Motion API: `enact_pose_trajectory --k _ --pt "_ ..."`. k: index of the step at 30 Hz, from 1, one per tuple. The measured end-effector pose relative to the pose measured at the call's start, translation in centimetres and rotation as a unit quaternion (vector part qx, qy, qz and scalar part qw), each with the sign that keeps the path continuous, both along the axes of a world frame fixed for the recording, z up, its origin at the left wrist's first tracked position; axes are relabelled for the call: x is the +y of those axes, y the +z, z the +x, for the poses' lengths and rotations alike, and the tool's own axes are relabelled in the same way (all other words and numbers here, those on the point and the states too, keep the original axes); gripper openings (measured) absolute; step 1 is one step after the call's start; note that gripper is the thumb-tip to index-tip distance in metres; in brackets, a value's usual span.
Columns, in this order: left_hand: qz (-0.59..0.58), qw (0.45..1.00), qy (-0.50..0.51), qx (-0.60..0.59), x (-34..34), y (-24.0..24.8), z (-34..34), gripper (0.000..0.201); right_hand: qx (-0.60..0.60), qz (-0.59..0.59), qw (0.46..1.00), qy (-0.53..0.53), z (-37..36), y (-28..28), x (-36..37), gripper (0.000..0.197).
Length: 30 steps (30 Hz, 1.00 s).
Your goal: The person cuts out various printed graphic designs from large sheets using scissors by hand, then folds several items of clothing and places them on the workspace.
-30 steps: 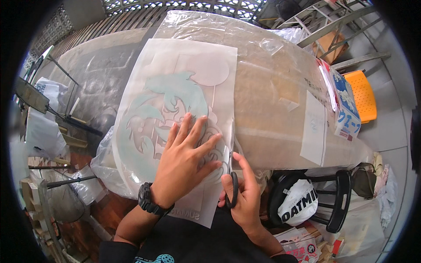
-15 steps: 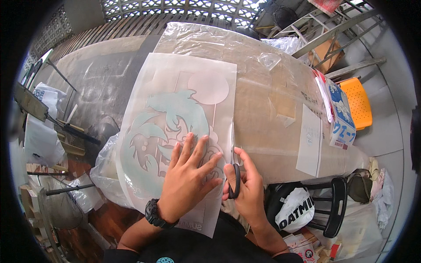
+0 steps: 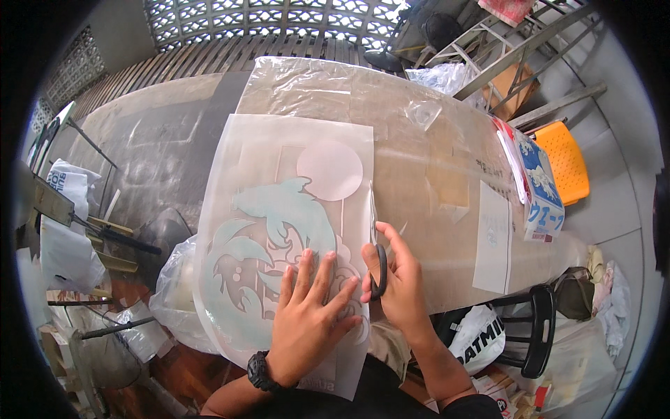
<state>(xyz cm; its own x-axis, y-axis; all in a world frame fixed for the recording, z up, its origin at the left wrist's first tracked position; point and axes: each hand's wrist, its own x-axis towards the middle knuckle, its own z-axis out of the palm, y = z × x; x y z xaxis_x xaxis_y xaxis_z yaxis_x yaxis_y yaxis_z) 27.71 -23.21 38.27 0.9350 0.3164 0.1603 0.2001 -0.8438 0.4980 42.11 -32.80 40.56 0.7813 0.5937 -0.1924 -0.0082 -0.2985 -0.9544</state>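
A large translucent whitish sheet (image 3: 251, 143) lies on the plastic-wrapped tabletop (image 3: 419, 174). It bears a pale teal dolphin-like shape (image 3: 279, 199), a pinkish disc (image 3: 329, 170) and curling outlines. Spread flat over the lower right of this design, my left hand (image 3: 303, 332) presses on the sheet, with a dark watch on its wrist. My right hand (image 3: 401, 286) grips black-handled scissors (image 3: 380, 274) at the sheet's right edge. Their blades point away from me along that edge; I cannot make out how far apart they are.
Toward the right lie a small white paper (image 3: 493, 241) and a blue-and-white box (image 3: 541, 178), near an orange perforated plastic piece (image 3: 564, 164). A black chair (image 3: 539, 328) stands below the table's right side. A metal ladder (image 3: 516, 52) leans at the far right.
My right hand and the scissors have moved farther away from me along the sheet's right edge. The sheet appears lower in the picture. My left hand stays spread on roughly the same part.
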Motion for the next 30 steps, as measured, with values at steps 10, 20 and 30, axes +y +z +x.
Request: enact_pose_trajectory --k 10,20,30 --pt "-0.005 1.000 -0.008 -0.004 0.2 0.3 0.0 0.056 -0.042 0.009 0.999 0.015 7.8 -0.6 5.5 0.066" --pt "-0.056 0.998 -0.015 -0.004 1.0 0.6 -0.2 0.059 -0.262 -0.030 0.965 -0.005 15.2 3.4 5.1 0.060" --pt "-0.033 0.996 -0.079 -0.032 9.5 0.6 -0.9 0.035 -0.430 -0.183 0.862 0.195 11.0 1.8 -4.5 0.042"
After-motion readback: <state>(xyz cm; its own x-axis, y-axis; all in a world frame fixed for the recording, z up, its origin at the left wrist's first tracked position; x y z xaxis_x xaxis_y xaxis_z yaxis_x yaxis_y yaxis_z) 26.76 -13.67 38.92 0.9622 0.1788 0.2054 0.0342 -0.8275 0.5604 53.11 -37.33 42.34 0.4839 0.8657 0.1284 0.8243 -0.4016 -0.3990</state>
